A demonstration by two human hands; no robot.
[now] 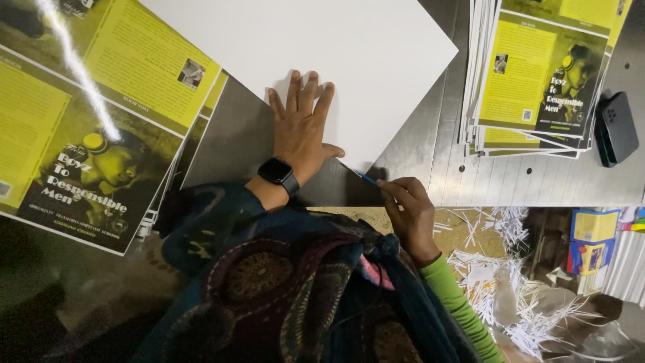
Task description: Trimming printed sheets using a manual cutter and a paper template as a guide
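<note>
white sheet (302,40) cut off at top — blue tool (366,177) mostly hidden, kind unclear

White sheet (302,47) centre; yellow-and-black printed covers (87,128) left & far right stack (537,81). Black watch (277,172), lime-green sleeve (460,306), dark blue shawl (282,282) w/ maroon paisley pattern. Blue pen (363,176), grey table (443,168), black phone (617,128) far right.

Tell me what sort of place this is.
Probably a print or bindery workshop: stacks of yellow-and-black printed cover sheets, a metal worktable holding a large blank white sheet, and white paper trimmings littering the floor.
</note>
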